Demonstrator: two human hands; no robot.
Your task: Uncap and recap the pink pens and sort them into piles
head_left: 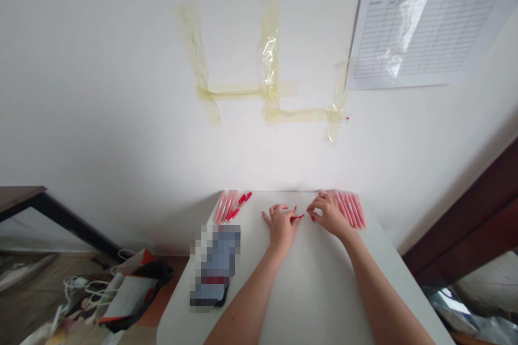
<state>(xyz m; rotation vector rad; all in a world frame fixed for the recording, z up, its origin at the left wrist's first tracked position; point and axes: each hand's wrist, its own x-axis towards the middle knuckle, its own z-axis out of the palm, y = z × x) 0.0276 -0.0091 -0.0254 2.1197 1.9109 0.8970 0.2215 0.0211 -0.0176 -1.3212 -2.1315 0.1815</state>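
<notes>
My left hand [280,229] rests over the white table with thumb and index finger pinched on a thin red pen part [300,217], its other fingers spread. Facing it, my right hand [327,214] is closed in a pinch; what lies between its fingertips is too small to make out. A small red piece [313,219] shows just under the right fingertips. Close beyond the left hand lies a tiny piece with a yellowish tip [295,207]. Pale pink pen-like sticks [351,210] lie in a row beside my right hand, partly hidden by it.
On the table's [319,291] left side are more pink sticks [225,207], red pens [238,208] and a blurred phone-like object [218,264]. A wall [259,161] with yellowed tape stands behind. Bags and cables [129,291] lie on the floor at left.
</notes>
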